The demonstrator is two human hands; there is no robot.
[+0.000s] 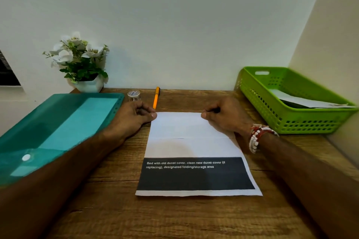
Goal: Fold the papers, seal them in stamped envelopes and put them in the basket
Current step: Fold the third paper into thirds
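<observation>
A wooden table point(174, 219) stands in a corner against a pale wall. The paper point(194, 147) lies flat at the centre of the table, with its dark printed band on the near part. The left hand point(134, 117) grips the far left corner and the right hand point(225, 117) grips the far right corner; on each hand the fingers are curled in, with the thumb pressed on top of the sheet. Holding both corners likely keeps the far edge square for a fold. A faint line crosses the sheet near the hands; whether it is a crease or the edge of a turned-over flap cannot be told. The green basket point(258, 101) sits at the far right, within reach of the right hand, and holds white flat items point(303, 101), probably finished envelopes. A teal folder point(64, 122) lies at the left, likely the supply of stock. A tape roll point(133, 95), an orange pen point(156, 98) and a flower pot point(89, 83) stand at the far edge, outside the folding area
</observation>
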